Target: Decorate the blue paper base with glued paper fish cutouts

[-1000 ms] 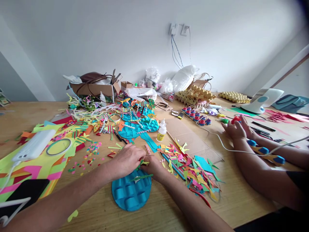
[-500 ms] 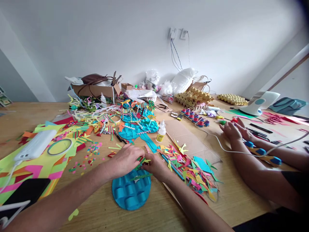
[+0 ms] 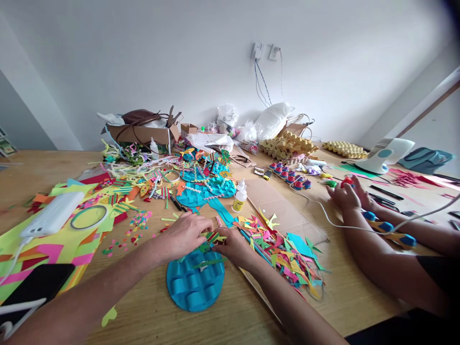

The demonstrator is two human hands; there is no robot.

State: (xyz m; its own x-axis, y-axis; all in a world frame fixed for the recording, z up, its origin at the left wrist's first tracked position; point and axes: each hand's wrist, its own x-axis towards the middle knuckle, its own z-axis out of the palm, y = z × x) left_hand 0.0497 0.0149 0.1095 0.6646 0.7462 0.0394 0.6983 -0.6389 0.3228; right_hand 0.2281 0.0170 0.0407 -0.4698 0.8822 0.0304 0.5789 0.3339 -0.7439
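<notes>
A round blue egg-carton piece (image 3: 195, 285) lies on the wooden table at the bottom centre, with a green paper strip (image 3: 210, 263) across it. At its upper edge, the bent fingers of my left hand (image 3: 185, 235) and my right hand (image 3: 233, 244) pinch a small striped paper fish (image 3: 214, 237) between them. Green paper shows below the fish, partly hidden by the fingers. Behind my right hand stands a white glue bottle (image 3: 240, 197) with a yellow label.
Paper scraps (image 3: 287, 258) and cardboard (image 3: 283, 211) lie right of my hands. Coloured sheets, a power strip (image 3: 53, 213) and a phone (image 3: 39, 285) are at left. Another person's hands (image 3: 347, 194) hold something red. Decorated blue pieces (image 3: 204, 189) lie behind.
Both hands have shifted only slightly, and the striped fish shows a little more between the fingers. The other person's hands have moved a little around the red thing.
</notes>
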